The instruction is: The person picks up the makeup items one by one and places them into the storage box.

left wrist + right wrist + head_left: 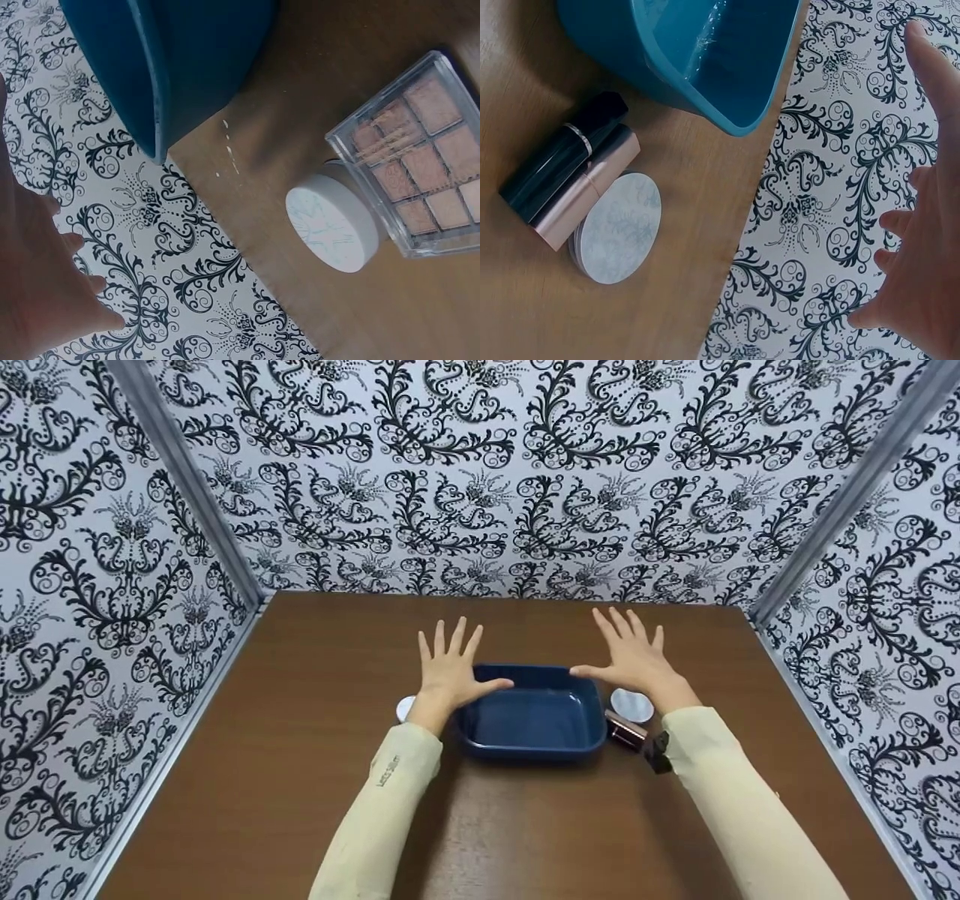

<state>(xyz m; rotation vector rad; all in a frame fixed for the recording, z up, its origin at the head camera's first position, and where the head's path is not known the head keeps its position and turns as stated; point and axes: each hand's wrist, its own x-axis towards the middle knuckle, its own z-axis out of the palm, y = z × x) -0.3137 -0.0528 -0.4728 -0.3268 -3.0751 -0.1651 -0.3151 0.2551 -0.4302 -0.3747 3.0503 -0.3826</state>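
Between my two hands a blue rectangular basin [531, 751] sits on the table, its inside bare. My left hand [448, 675] is raised by its left side, fingers spread, holding nothing. By the far right corner my right hand [637, 664] is likewise raised with spread fingers and nothing in it. Left of the basin, a white-lidded round jar [330, 225] stands against a clear-cased eyeshadow palette [420, 161], which the left arm hides in the head view. On the right, a black lipstick tube [566, 150] and a rose-gold tube [589, 184] lie beside a round pale-topped compact [622, 229].
The brown wooden table [300, 780] is enclosed by walls [480, 472] papered in black and white scrolls. Grey metal posts [187, 472] stand at the back corners. A dark band [658, 751] is on the right wrist.
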